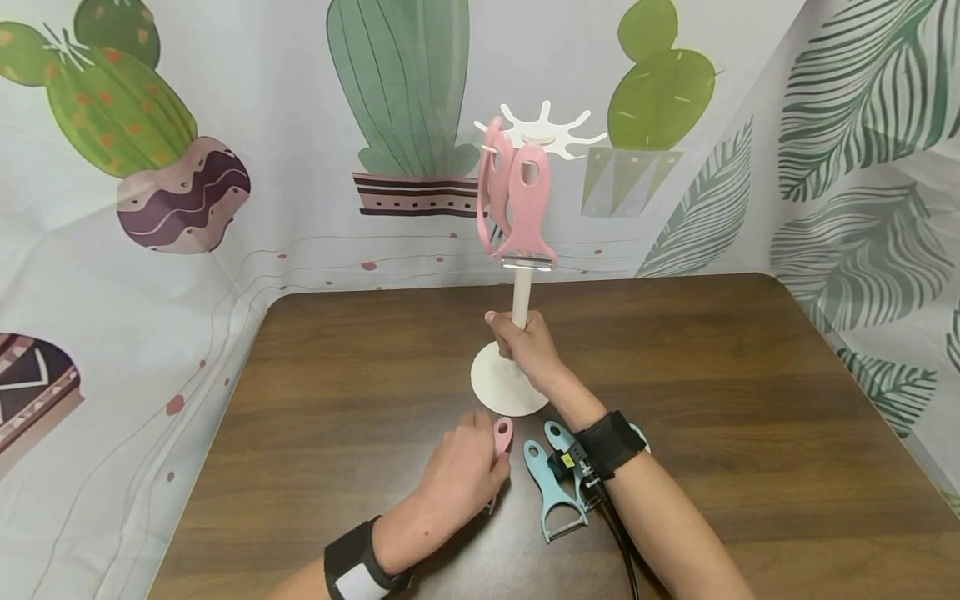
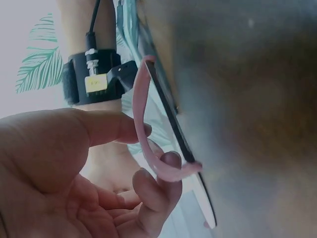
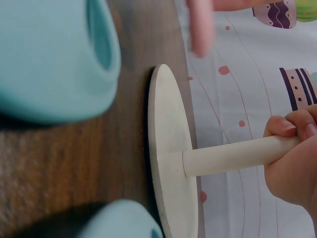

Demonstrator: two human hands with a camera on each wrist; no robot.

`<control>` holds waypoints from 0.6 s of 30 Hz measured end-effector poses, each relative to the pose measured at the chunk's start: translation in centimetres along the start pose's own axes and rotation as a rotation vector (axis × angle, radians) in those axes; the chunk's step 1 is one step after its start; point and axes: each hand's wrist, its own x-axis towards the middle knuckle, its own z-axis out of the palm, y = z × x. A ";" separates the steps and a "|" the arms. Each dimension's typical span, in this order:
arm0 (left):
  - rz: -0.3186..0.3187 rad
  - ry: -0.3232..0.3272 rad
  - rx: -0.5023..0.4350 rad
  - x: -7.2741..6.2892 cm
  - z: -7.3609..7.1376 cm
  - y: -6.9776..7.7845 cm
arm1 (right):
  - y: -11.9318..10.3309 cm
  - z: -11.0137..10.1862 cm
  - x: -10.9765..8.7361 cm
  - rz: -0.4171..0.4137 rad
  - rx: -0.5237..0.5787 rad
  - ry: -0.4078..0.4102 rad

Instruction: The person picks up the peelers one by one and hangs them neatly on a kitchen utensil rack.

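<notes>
In the head view my right hand [image 1: 531, 348] grips the post of a cream stand [image 1: 521, 296] just above its round base. Several pink peelers [image 1: 530, 200] hang on the hooks at the stand's top left side. My left hand [image 1: 461, 462] holds another pink peeler [image 1: 503, 435] in front of the base. The left wrist view shows this peeler's bowed head and blade [image 2: 171, 114] between thumb and fingers, close to the table. In the right wrist view the right fingers [image 3: 282, 126] are curled round the post.
Light blue peelers [image 1: 551, 492] lie on the brown wooden table [image 1: 360, 433], beside and partly beneath my right forearm. A black cable [image 1: 622, 542] runs from the right wrist strap. Behind the table hangs a white cloth [image 1: 285, 125] printed with cacti and leaves.
</notes>
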 end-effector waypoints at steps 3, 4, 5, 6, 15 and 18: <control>0.001 0.032 -0.022 0.2 -0.6 -0.1 | -0.1 0.0 0.0 0.002 0.010 0.001; 0.003 0.045 -0.032 0.3 -0.7 -0.2 | -0.1 0.0 0.0 0.003 0.011 0.003; 0.006 0.061 -0.039 0.4 -0.9 -0.3 | 0.0 0.0 0.0 0.005 0.013 0.005; 0.008 0.076 -0.042 0.5 -1.1 -0.4 | 0.0 0.0 0.0 0.006 0.015 0.007; 0.029 0.195 -0.059 1.5 -3.0 -0.9 | -0.1 0.1 0.0 0.013 -0.012 0.022; 0.031 0.232 -0.060 1.7 -3.5 -0.9 | 0.0 0.1 0.0 0.003 -0.020 0.019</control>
